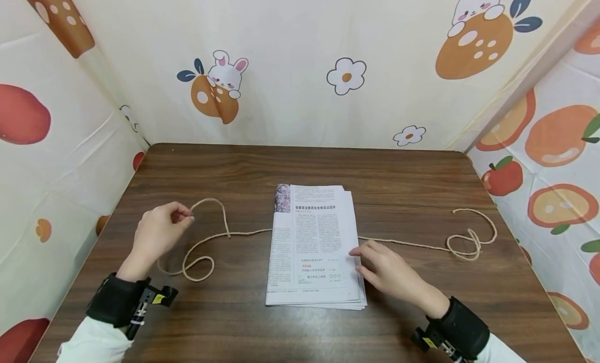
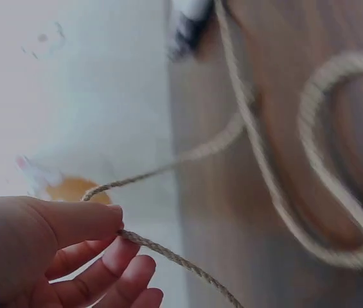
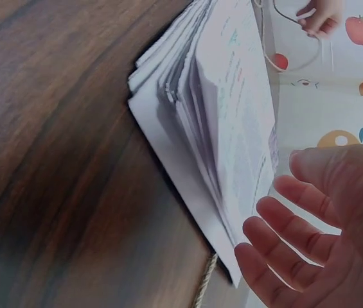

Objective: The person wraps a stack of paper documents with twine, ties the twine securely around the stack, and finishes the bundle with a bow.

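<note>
A folded stack of newspapers point(image 1: 315, 248) lies flat on the table, with a thin beige rope point(image 1: 403, 242) running beneath it and out at both sides. My left hand point(image 1: 161, 230), left of the stack, pinches the rope between thumb and fingertips; the left wrist view shows the rope point(image 2: 178, 258) coming out of the left hand point(image 2: 97, 256). At the stack's right edge, my right hand point(image 1: 391, 272) has loosely bent fingers at the paper. In the right wrist view the right hand point(image 3: 322, 224) holds nothing beside the layered newspapers point(image 3: 232, 109).
The wooden table point(image 1: 234, 332) bears a loose rope coil point(image 1: 469, 247) on the right and curls of rope near my left hand. A printed curtain point(image 1: 290, 66) stands behind the table, and others hang on both sides.
</note>
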### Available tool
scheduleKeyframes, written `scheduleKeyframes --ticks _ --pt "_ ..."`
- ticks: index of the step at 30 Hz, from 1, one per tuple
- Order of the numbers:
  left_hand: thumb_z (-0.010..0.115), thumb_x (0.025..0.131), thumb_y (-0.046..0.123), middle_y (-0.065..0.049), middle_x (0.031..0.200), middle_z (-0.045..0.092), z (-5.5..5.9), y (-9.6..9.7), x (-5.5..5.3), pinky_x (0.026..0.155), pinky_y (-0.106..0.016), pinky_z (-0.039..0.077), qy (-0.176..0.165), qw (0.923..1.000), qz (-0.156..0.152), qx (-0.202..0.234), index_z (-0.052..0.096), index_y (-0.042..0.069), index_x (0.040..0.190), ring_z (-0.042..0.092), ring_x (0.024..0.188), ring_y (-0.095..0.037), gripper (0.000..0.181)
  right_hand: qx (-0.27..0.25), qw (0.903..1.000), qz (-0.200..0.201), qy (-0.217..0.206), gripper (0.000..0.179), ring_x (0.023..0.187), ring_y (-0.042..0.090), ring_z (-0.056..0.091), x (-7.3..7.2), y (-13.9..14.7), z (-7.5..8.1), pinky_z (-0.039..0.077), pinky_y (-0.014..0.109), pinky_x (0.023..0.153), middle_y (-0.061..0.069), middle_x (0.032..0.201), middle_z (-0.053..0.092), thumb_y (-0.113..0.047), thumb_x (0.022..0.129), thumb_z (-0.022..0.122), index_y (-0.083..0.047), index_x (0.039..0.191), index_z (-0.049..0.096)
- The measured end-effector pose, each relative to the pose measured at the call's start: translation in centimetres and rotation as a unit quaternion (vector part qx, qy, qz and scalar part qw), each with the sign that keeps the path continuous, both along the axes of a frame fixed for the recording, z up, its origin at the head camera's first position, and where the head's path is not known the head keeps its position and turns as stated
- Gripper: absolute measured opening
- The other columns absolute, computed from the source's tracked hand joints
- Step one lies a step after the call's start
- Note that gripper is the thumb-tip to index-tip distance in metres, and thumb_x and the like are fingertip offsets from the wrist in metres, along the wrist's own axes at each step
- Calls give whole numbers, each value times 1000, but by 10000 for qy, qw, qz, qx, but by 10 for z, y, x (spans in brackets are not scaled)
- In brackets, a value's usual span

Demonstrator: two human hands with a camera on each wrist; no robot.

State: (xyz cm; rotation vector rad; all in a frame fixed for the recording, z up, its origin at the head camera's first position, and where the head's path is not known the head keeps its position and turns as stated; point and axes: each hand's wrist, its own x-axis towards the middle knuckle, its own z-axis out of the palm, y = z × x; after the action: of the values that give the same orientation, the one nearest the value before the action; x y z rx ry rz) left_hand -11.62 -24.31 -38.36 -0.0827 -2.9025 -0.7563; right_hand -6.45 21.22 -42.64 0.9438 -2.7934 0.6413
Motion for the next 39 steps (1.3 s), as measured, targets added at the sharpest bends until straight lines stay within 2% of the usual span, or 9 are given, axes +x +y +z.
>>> scheduleKeyframes --ticks 4,10,18,23,30,35,39 --pt "66 83 15 -4 70 62 16 25 0 54 -28 37 396 9989 -249 99 65 9 83 54 61 -16 6 -21 9999 26 137 27 87 11 58 -3 -4 5 48 30 71 -1 97 60 -10 76 72 -11 101 64" --pt "68 82 13 -2 73 62 39 59 2 59 -30 41 508 9962 -659 253 65 11 83 57 67 -16 4 -61 9994 117 335 24 83 11 56 -12 -15 18 46 28 68 -1 96 60 -9 77 71 -11 100 64" --pt "71 80 14 0 73 60 53 101 -2 58 -29 42 601 9911 -1166 240 65 11 84 54 65 -14 7 -390 9971 126 644 28 92 11 57 -25 -31 37 47 30 75 -3 100 60 -10 79 70 -12 106 62" --pt "72 80 15 1 77 61 56 126 -1 58 -28 43 543 9869 -1507 197 66 13 85 54 66 -12 8 -662 9949 138 748 32 95 12 56 -31 -44 51 48 29 74 -1 105 59 -10 80 69 -12 111 60" --pt "72 78 14 5 77 61 50 156 2 54 -22 41 529 9766 -2083 30 67 16 82 53 64 -8 7 -1094 9914 336 633 36 97 13 56 -40 -66 61 48 27 75 1 111 58 -9 82 67 -11 117 58" --pt "71 79 14 7 75 61 47 170 3 53 -21 41 496 9705 -2357 84 64 18 77 57 65 -9 8 -1051 9912 478 649 31 99 14 55 -44 -76 60 47 30 79 1 107 59 -9 82 67 -10 112 59" --pt "72 78 13 7 74 60 46 177 4 54 -21 41 447 9679 -2468 180 65 17 77 57 66 -10 8 -1013 9913 441 718 21 92 13 56 -47 -80 57 48 28 75 -1 98 61 -9 82 67 -11 102 60"
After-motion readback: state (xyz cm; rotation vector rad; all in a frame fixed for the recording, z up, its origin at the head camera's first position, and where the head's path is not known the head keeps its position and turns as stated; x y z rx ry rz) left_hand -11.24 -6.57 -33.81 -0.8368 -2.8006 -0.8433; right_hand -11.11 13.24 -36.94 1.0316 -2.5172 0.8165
